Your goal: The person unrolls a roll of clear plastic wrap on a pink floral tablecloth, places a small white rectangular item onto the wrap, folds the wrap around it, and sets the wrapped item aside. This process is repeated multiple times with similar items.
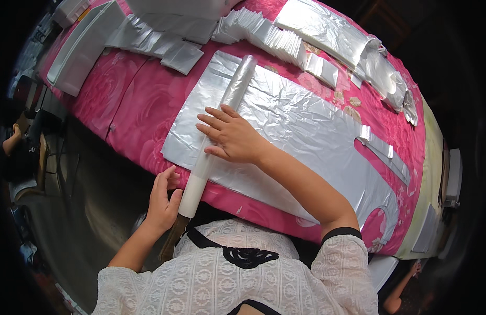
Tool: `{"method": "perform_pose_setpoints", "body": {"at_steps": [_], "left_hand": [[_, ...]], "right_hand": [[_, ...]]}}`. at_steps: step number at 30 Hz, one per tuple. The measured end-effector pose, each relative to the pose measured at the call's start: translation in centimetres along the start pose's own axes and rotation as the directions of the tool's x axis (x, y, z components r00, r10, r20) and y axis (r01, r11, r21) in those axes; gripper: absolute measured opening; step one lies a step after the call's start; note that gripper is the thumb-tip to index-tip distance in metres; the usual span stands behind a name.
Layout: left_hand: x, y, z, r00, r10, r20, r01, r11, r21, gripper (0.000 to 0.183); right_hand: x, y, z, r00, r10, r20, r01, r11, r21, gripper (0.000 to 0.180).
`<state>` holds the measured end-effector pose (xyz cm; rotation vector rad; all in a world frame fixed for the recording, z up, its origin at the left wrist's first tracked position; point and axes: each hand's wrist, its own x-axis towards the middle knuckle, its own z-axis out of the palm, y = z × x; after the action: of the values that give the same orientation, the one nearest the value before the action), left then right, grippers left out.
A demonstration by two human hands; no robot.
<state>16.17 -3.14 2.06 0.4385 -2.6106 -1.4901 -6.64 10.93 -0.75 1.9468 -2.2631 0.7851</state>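
Observation:
A long roll (195,179) wrapped in clear film lies slantwise across a flat stack of silvery plastic bags (286,130), its near end jutting past the table edge. My right hand (229,134) rests palm down on the roll's middle, fingers spread. Beside the near end, my left hand (166,199) is raised with its fingers apart, holding nothing. The stack has cut-out handle shapes at its right end, with narrow strips of the same film (388,157) beside them.
Many folded silvery packets (266,35) stand in a row on the pink floral tablecloth (136,106). More silvery film (325,29) lies behind. A white plastic bin (79,51) is at the far left. Parts of other people show at both sides.

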Motion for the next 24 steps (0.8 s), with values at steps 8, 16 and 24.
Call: {"method": "perform_pose_setpoints", "body": {"at_steps": [8, 16, 24], "left_hand": [[0.7, 0.1, 0.4, 0.989, -0.146, -0.01, 0.143, 0.957, 0.254, 0.08], [0.2, 2.6, 0.2, 0.902, -0.139, 0.41, 0.374, 0.725, -0.578, 0.066], [3.5, 6.4, 4.9, 0.756, -0.03, 0.653, 0.542, 0.588, -0.601, 0.058]], "right_hand": [[5.1, -3.3, 4.1, 0.904, 0.379, -0.198, -0.363, 0.925, 0.113, 0.057], [2.7, -5.4, -0.8, 0.499, 0.853, -0.151, -0.082, 0.22, 0.972, 0.079], [-2.0, -4.2, -8.6, 0.419, 0.908, 0.022, 0.047, -0.046, 0.998, 0.062]]}}
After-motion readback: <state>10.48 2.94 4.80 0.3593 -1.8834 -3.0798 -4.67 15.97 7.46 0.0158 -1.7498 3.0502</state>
